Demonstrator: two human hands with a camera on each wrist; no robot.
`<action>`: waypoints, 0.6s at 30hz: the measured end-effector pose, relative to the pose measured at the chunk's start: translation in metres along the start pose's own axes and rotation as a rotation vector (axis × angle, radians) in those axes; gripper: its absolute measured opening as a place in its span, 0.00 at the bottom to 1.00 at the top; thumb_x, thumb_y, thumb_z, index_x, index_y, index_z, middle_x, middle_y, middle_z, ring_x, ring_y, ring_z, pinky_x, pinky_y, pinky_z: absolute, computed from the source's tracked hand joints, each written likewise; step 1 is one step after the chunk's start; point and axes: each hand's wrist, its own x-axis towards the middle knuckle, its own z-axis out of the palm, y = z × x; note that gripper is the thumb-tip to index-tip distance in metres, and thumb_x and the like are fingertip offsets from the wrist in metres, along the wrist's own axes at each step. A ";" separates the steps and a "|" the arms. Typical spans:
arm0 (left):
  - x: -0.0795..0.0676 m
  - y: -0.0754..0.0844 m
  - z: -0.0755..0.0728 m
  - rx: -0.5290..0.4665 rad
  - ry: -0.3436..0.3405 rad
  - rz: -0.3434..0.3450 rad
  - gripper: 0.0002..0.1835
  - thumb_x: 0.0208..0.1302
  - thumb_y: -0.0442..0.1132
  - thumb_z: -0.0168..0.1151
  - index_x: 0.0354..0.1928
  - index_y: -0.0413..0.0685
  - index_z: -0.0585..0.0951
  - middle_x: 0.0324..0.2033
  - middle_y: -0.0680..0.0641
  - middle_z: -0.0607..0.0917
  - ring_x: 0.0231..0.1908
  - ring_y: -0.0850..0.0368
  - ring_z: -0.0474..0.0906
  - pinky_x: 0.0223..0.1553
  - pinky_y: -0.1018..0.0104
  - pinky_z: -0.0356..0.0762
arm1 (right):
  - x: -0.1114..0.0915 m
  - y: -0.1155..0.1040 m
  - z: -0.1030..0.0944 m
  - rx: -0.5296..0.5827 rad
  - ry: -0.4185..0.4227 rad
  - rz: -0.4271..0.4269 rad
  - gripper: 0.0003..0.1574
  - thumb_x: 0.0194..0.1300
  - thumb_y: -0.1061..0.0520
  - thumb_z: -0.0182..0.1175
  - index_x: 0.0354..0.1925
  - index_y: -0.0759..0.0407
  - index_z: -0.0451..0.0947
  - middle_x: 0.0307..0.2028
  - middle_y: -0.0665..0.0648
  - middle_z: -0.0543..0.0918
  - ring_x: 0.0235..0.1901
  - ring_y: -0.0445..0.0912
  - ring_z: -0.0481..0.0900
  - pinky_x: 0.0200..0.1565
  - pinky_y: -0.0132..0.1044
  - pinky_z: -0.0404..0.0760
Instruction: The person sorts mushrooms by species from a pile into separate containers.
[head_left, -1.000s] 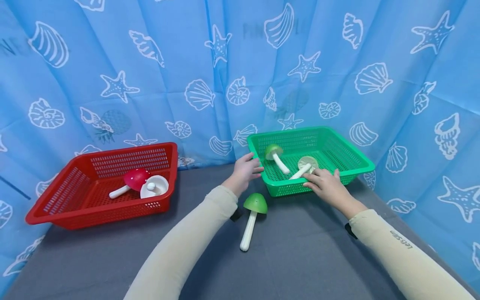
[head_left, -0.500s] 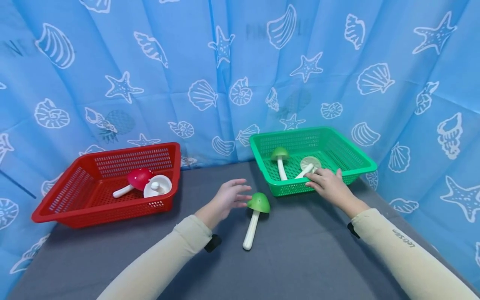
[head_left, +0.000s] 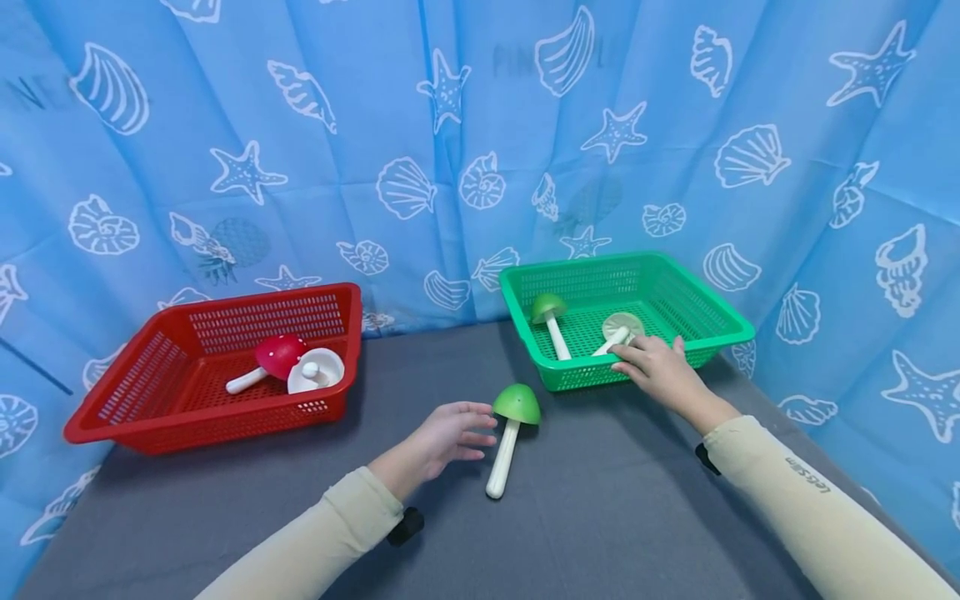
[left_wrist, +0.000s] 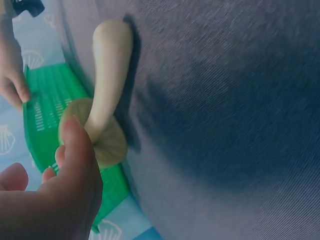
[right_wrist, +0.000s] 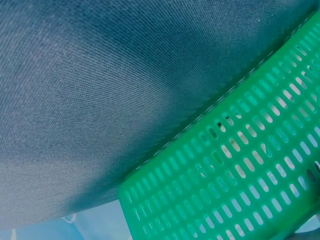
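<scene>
A toy mushroom [head_left: 506,458] with a green cap and white stem lies on the grey cloth. My left hand [head_left: 448,442] is just left of its cap, fingers extended and slightly bent, holding nothing. In the left wrist view the thumb [left_wrist: 77,150] overlaps the underside of the cap; I cannot tell whether it touches. My right hand [head_left: 660,375] grips the near rim of the green basket [head_left: 720,340]. Inside that basket are a green-capped mushroom [head_left: 557,333] and another mushroom [head_left: 617,337] showing its pale underside, partly hidden by the rim and hand.
A red basket [head_left: 180,440] stands at the left, holding a red-capped mushroom [head_left: 277,357] with white dots and another mushroom turned underside up [head_left: 324,373]. Behind the table [head_left: 600,517] hangs a blue curtain [head_left: 480,108] with white shells and starfish.
My left hand has moved from the green basket's left rim down and leftward to beside the loose mushroom. The green-capped mushroom in the basket has shifted and turned slightly. My right hand stays on the rim.
</scene>
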 end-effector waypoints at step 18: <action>0.020 -0.023 0.014 0.065 0.002 -0.032 0.28 0.65 0.27 0.56 0.68 0.35 0.66 0.60 0.34 0.74 0.57 0.39 0.74 0.54 0.47 0.73 | 0.002 0.000 0.001 -0.008 -0.007 0.004 0.21 0.64 0.56 0.63 0.54 0.62 0.79 0.40 0.63 0.78 0.43 0.63 0.75 0.52 0.81 0.50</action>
